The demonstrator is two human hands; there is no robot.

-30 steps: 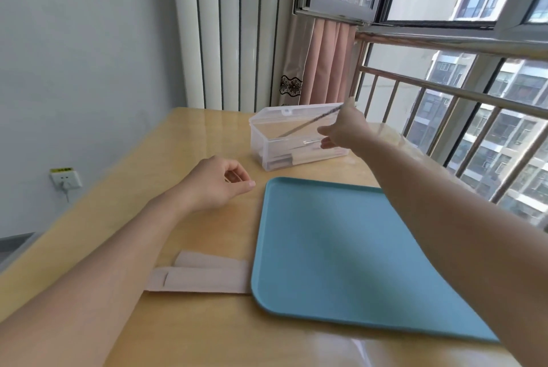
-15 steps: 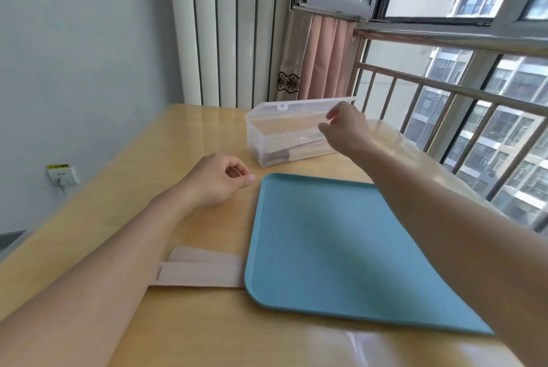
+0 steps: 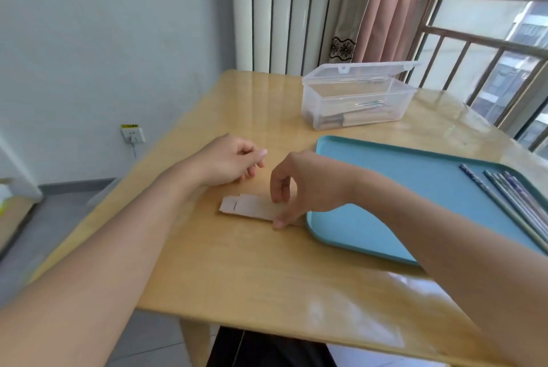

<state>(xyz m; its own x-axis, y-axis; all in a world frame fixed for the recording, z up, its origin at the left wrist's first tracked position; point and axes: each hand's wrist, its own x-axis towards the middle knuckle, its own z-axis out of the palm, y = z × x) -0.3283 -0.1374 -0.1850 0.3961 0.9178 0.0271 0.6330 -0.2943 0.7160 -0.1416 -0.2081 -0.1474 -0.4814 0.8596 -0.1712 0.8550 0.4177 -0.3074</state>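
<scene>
On the wooden tabletop (image 3: pixel 237 277), the flat paper sleeve (image 3: pixel 249 206) lies just left of the blue tray (image 3: pixel 385 189), its right end touching the tray's rim. The right hand (image 3: pixel 308 183) arches over that end, its fingers (image 3: pixel 277 193) pinching the sleeve — thumb at the near edge, forefinger on top. Just beyond, the left hand (image 3: pixel 228 163) rests on the tabletop, fingers loosely curled, grasping nothing. Several chopsticks (image 3: pixel 510 192) lie on the tray's right side. Farther back stands a clear plastic box (image 3: pixel 355 100) — lid raised, more sleeves and chopsticks inside.
</scene>
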